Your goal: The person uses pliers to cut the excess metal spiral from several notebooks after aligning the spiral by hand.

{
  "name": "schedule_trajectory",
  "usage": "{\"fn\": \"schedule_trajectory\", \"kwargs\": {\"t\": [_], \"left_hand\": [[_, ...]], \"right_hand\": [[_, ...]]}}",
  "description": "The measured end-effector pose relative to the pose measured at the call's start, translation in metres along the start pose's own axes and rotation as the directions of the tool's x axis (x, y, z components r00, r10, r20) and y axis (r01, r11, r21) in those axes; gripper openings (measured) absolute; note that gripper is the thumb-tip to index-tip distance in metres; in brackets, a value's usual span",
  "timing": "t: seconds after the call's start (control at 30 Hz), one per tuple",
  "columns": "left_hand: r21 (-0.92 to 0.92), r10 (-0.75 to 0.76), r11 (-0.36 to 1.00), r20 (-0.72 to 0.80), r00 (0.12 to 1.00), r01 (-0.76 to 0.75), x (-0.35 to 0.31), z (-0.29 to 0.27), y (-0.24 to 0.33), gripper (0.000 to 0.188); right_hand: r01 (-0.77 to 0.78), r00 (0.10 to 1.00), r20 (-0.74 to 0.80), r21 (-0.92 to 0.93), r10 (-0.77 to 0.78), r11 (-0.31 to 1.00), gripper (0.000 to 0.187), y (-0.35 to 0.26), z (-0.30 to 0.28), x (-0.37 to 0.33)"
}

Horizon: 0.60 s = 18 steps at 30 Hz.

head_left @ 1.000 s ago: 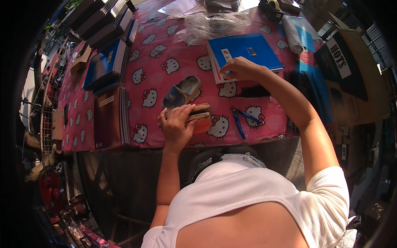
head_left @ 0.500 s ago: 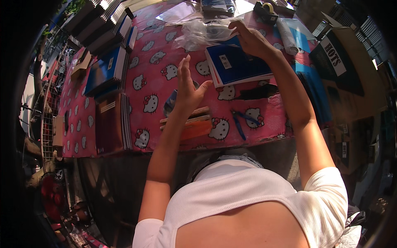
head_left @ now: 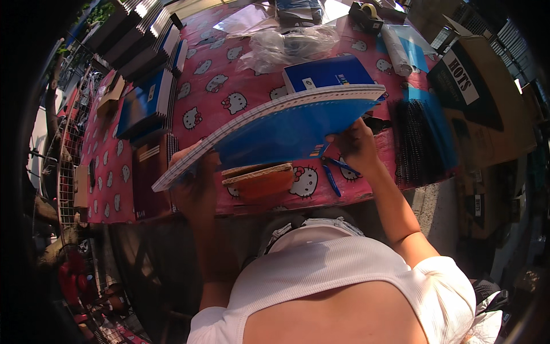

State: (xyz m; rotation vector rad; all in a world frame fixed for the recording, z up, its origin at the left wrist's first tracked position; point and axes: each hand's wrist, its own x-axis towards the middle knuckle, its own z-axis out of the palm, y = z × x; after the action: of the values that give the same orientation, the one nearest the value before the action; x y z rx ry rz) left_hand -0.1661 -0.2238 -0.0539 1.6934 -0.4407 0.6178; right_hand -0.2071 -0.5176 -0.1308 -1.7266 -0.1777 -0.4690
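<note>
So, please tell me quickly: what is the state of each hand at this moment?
Left hand: closed on the left end of the blue notebook.
Right hand: closed on its right part, thumb against the cover.

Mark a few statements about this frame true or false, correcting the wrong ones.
1. The left hand and right hand hold a blue notebook. True.
2. The pliers are in the right hand. False: the pliers lie on the table.
3. Clear plastic lies beyond that notebook. True.
4. The tape dispenser is at the near edge. False: the tape dispenser is at the far right.
5. Notebooks are stacked on the left. True.
</note>
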Motion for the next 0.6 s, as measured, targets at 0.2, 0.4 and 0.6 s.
{"fn": "schedule_trajectory", "kwargs": {"t": [0.2,0.4,0.6], "left_hand": [[-0.047,-0.136,0.990,-0.037,0.990,0.135,-0.021,-0.038,-0.006,0.023],[-0.035,-0.179,0.983,-0.022,0.984,0.178,-0.029,-0.049,-0.031,0.024],[-0.156,-0.239,0.959,0.006,0.971,0.237,-0.033,-0.063,-0.063,0.026]], "right_hand": [[0.189,0.965,0.197,-0.070,-0.172,0.980,0.040,0.008,0.033,-0.004],[0.134,0.983,0.137,-0.093,-0.121,0.987,0.037,0.026,0.040,-0.015],[0.120,0.989,0.107,-0.127,-0.106,0.985,0.028,0.023,0.056,-0.014]]}}
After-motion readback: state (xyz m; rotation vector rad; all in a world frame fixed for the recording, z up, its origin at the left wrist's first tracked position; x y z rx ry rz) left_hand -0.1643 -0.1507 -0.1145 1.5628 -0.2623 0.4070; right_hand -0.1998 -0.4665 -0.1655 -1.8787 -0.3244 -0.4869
